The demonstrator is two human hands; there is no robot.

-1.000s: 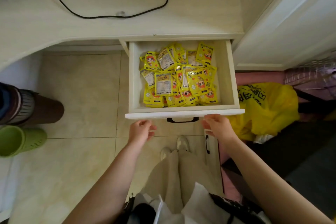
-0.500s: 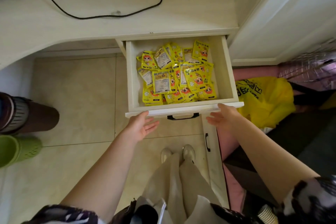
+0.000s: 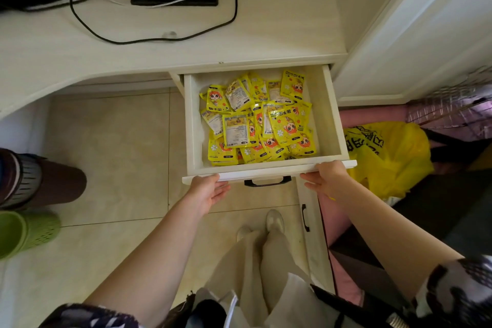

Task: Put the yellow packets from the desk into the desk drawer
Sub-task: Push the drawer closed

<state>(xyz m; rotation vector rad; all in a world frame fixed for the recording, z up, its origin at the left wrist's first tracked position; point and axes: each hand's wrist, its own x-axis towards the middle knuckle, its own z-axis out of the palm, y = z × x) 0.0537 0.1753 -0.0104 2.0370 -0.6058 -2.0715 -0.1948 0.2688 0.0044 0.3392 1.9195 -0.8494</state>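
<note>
At the drawer's (image 3: 334,120) near edge, our left hand (image 3: 210,192) and right hand (image 3: 326,177) press flat, fingers spread, grasping nothing. Yellow packets (image 3: 259,121) are piled inside; the counter (image 3: 266,37) shows none, though its far part is cut off. We'd say closing comes next: push evenly.

Left hand (image 3: 209,190), right hand (image 3: 326,177) outstretched, open-palmed.

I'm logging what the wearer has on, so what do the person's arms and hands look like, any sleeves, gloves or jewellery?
Both forearms are bare. The left hand and right hand wear no gloves, and no rings or watch show. Short sleeves in a dark-and-white blotchy print cover the upper arms at the bottom corners of the view.
</note>
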